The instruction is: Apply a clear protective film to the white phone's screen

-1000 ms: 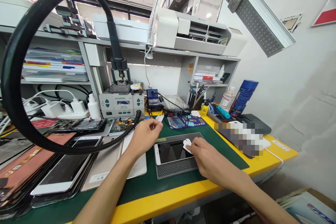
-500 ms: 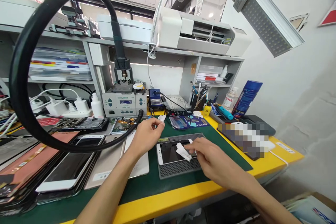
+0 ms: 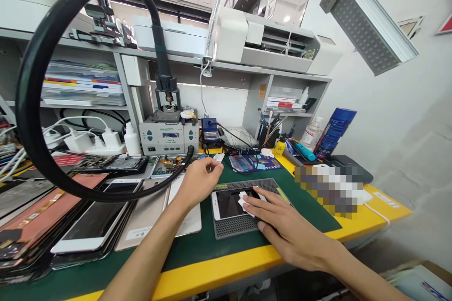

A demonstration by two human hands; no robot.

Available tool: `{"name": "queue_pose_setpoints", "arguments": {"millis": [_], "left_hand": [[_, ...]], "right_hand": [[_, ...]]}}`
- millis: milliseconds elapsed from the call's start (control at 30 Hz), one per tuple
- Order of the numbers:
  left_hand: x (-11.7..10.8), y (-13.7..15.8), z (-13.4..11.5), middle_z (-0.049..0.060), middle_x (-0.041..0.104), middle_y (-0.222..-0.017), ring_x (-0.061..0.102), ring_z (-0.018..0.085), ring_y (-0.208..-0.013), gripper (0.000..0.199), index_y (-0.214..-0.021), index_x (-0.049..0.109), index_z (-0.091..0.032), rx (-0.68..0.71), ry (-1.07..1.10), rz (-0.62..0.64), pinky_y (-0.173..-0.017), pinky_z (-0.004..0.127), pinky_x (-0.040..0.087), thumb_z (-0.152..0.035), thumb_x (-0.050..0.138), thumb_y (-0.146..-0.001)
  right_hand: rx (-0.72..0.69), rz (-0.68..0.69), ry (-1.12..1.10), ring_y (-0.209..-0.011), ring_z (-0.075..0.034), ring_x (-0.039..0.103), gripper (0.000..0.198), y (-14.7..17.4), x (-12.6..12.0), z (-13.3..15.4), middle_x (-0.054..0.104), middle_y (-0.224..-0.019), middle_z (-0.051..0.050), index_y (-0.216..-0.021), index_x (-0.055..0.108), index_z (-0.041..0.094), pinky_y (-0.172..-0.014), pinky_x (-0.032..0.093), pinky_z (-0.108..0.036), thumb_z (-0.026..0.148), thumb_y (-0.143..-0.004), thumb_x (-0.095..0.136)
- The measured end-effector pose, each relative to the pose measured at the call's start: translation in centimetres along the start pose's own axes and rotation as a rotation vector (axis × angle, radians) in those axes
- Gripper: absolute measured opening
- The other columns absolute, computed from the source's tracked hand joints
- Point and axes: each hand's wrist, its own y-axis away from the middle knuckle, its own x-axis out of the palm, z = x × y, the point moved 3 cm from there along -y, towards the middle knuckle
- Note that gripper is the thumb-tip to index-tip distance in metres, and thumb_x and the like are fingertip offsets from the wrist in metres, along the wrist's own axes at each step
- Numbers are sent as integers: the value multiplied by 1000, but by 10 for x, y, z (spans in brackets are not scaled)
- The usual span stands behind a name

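A white smartphone (image 3: pixel 221 206) with a dark screen lies face up on a grey perforated pad (image 3: pixel 229 230). Spread out over its right part, my right hand (image 3: pixel 282 225) presses a crumpled white tissue (image 3: pixel 242 200) against the glass with its fingertips. To the phone's upper left, my left hand (image 3: pixel 201 181) hovers with fingers curled together; whether they pinch anything is hidden. Just behind those fingers a small white scrap (image 3: pixel 219 157) shows on the green mat (image 3: pixel 310 211).
Stacked phones and screens (image 3: pixel 88 225) fill the left side. A black hose (image 3: pixel 26 94) loops from the hot-air station (image 3: pixel 169 138) at the back. Brush tools, a yellow bottle (image 3: pixel 279 146) and a blue can (image 3: pixel 335 131) stand at back right. The yellow table edge (image 3: pixel 219 265) runs in front.
My right hand has gone from pinching the tissue to lying with fingers extended over it on the phone. My left hand has hardly moved; the camera view shifted slightly.
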Motion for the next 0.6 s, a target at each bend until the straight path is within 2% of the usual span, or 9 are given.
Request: {"name": "queue_pose_setpoints", "arguments": {"millis": [100, 367, 600], "left_hand": [[0, 0, 0, 2, 68, -66, 63, 22, -61, 30, -80, 71, -21, -2, -3, 0, -53, 29, 44, -47, 57, -86], [-1, 2, 0, 3, 69, -68, 63, 22, -61, 32, -80, 71, -22, -11, -5, 10, -53, 30, 43, -50, 58, -87], [0, 1, 2, 2, 67, -66, 61, 21, -58, 30, -78, 69, -22, -6, -7, 3, -52, 29, 42, -48, 57, -87]], "right_hand": [[4, -23, 70, -157, -32, 22, 53, 5, 3, 5, 41, -163, -6, -158, 41, 24, -123, 26, -64, 28, -105, 43], [27, -179, 215, -155, -32, 28, 55, 16, 14, -9, 44, -161, -10, -159, 38, 22, -124, 28, -63, 32, -106, 46], [101, -140, 217, -157, -31, 22, 53, 10, 20, -11, 34, -166, -7, -161, 35, 21, -126, 24, -62, 34, -109, 37]]}}
